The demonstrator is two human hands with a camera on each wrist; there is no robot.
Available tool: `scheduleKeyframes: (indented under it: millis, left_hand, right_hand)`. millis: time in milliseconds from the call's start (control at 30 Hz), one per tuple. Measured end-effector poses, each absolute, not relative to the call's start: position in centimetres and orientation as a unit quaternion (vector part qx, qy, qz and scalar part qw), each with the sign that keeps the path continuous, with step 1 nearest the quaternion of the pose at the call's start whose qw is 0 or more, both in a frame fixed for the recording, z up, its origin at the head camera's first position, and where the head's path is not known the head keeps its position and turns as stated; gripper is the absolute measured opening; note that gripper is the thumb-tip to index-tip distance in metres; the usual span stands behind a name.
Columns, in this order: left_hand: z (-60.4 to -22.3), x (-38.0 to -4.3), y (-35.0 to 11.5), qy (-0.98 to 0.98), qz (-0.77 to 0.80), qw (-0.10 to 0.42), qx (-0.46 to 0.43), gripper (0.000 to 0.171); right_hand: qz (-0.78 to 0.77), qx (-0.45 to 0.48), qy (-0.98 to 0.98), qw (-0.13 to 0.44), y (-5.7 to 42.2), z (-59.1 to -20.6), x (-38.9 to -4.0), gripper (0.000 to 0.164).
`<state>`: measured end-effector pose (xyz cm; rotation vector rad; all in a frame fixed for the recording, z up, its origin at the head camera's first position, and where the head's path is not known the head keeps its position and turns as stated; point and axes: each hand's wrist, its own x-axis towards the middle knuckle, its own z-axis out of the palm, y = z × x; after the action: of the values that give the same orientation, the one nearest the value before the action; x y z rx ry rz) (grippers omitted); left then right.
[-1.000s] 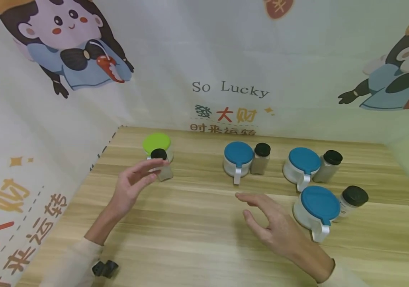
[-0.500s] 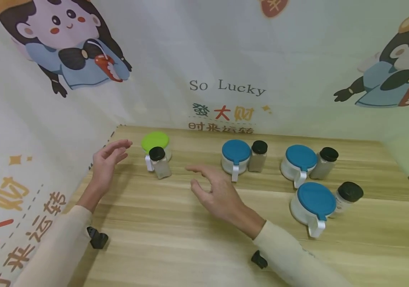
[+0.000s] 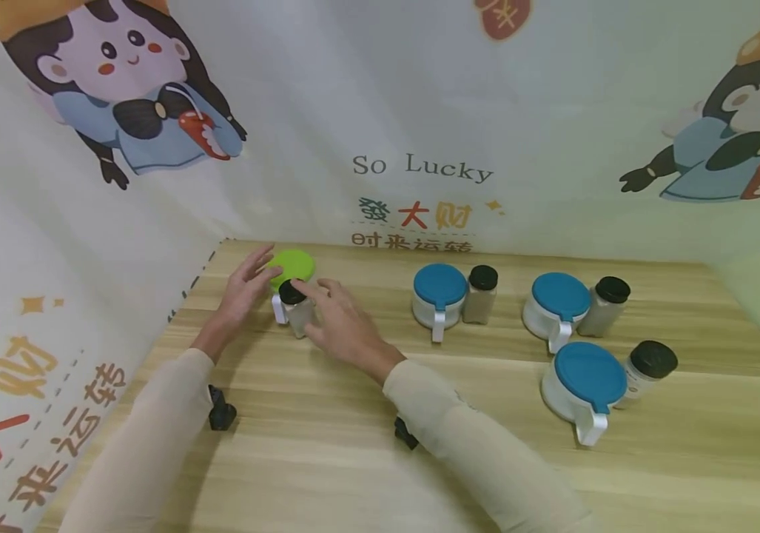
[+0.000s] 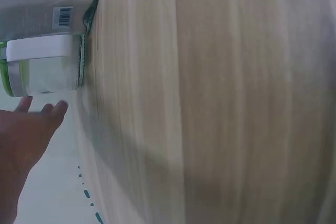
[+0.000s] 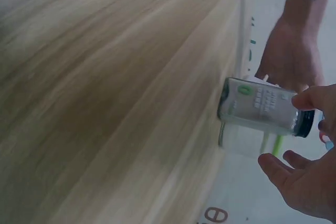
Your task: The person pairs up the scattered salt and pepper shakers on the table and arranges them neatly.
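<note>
A seasoning bottle (image 3: 299,320) with a black cap and grey contents stands in front of a jar with a green lid (image 3: 295,266) and white handle, at the table's back left. My left hand (image 3: 244,292) reaches to the jar's left side, fingertips right at the lid's edge in the head view. From the right, my right hand (image 3: 348,326) comes to the bottle with thumb and fingers spread. One of its fingers overlaps the neck of the bottle (image 5: 262,106) in the right wrist view, while the thumb stays apart. In the left wrist view, the jar's handle (image 4: 42,48) shows beside the bottle.
To the right stand three blue-lidded white jars: one in the middle (image 3: 439,289), one at back right (image 3: 559,300) and one nearer (image 3: 586,385). Beside each is a black-capped bottle, such as the squat one (image 3: 649,366). A printed cloth (image 3: 300,133) hangs behind the wooden table.
My right hand has moved left across the table to the bottle. My left hand drew away leftward from the bottle, then came in beside the green-lidded jar. The jars and bottles stay in place.
</note>
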<state>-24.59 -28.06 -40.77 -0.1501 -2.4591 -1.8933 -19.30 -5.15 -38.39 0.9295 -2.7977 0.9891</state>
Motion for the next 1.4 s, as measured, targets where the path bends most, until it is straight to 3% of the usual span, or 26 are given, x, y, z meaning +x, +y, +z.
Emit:
scheduleKeyframes:
  millis: [167,500,800,933,1100,1200,1400]
  left_hand:
    - [-41.1,-24.6,-27.5,-0.823,-0.562,-0.032,-0.082,0.055]
    - [-41.1,-24.2,-28.2,-0.834,-0.545,-0.025,-0.086,0.05]
    - [-41.2,-22.1,-28.8,-0.851,-0.514,-0.018,-0.109,0.054]
    - [-41.0,-21.6,-29.2,-0.834,-0.533,-0.058,-0.131,0.062]
    - [-41.2,-21.5,-29.9,-0.803,-0.556,-0.122,-0.178,0.096]
    - [-41.3,-21.6,-30.0,-0.817,-0.531,-0.124,-0.186,0.109]
    - [-41.4,-21.1,-28.6,-0.859,-0.464,-0.094,-0.196,0.11]
  right_hand:
    - [0.289,0.315,-0.903,0.032,-5.5,-39.3,-19.5,0.065]
    - [0.353,0.364,-0.859,0.069,-5.2,-39.9,-20.9,0.041]
    - [0.347,0.299,-0.882,0.114,-3.1,-40.8,-21.5,0.047]
    - [0.363,0.287,-0.884,0.071,-2.4,-40.8,-21.7,0.054]
    - [0.347,0.308,-0.885,0.045,-2.1,-40.7,-21.9,0.057]
    - [0.352,0.321,-0.879,0.034,-2.0,-40.4,-22.2,0.055]
    - [0.378,0.316,-0.87,0.001,-1.7,-40.4,-22.4,0.053]
